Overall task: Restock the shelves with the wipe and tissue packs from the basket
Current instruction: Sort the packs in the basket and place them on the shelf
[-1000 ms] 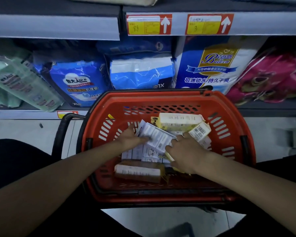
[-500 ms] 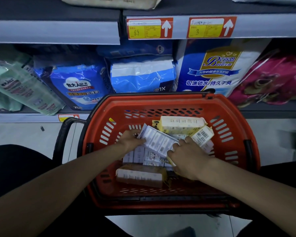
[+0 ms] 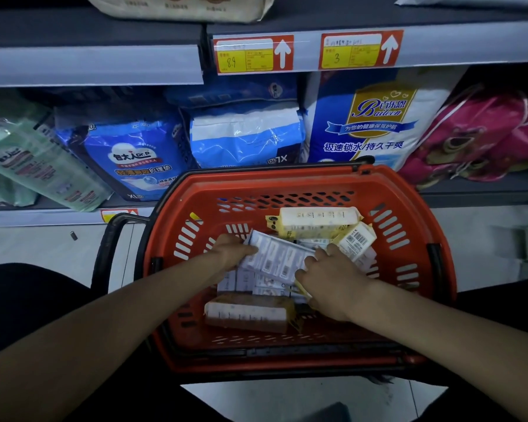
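A shop aisle: price tags (image 3: 253, 54) on shelf edge (image 3: 92, 65), red shopping basket (image 3: 409, 193).

- Your right hand (image 3: 333, 281) covered the near end of the white pack (image 3: 276, 258), and your left hand (image 3: 229, 254) hid its far corner — you couldn't see either grip fully.
- The packs beneath it stayed mostly buried.
- Small print on the price tags (image 3: 253, 54) was too fine to read beyond the large numbers.
- The beige pack (image 3: 177, 7) on the upper shelf was cut off by the top edge.
- The pink bag (image 3: 485, 135) ran off the right edge.
- The basket (image 3: 409, 190) hid its own near wall's foot.
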